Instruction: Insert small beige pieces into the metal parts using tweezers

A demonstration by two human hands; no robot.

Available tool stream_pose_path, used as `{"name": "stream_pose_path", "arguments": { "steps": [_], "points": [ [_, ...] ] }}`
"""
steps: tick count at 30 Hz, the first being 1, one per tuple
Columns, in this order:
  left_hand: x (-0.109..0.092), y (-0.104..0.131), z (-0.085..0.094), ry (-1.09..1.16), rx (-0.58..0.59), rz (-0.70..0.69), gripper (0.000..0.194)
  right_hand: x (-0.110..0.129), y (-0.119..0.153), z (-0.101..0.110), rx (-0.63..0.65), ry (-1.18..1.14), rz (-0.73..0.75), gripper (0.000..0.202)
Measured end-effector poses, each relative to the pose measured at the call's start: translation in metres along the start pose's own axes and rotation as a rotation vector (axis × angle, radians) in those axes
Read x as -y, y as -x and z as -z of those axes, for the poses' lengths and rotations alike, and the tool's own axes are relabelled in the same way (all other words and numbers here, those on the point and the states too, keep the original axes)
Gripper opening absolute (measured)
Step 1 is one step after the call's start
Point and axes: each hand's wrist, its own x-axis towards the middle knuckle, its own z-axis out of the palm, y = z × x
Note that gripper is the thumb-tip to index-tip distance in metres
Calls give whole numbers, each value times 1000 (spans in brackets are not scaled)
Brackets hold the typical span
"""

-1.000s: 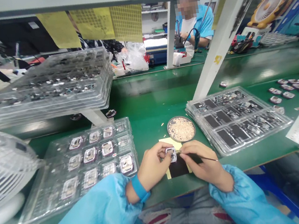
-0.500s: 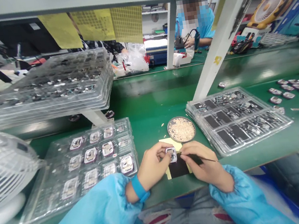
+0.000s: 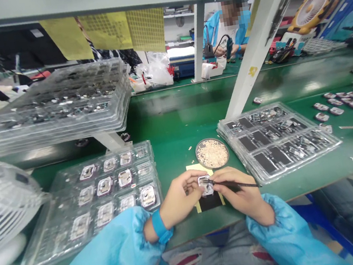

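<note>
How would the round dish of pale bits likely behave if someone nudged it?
The round dish would probably slide rather than tip, since it looks low and wide. Its pale bits look small and loose, so a sharp push might spill some.

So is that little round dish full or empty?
Not empty: pale bits cover most of the round dish. I can't tell how deep.

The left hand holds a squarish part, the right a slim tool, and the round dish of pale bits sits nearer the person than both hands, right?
Not quite: the head view shows the round dish beyond the left hand and right hand. The rest stands.
</note>
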Motion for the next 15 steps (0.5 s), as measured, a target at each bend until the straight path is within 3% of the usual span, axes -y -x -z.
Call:
{"name": "stream_pose_path", "arguments": {
  "steps": [6,15],
  "points": [
    [-2,-1,-1,133,39,28,35,0,1,1,-13,-44,-6,23],
    [1,-1,-2,66,36,3,33,-1,2,0,-13,-63,-38,22]
  ]
}}
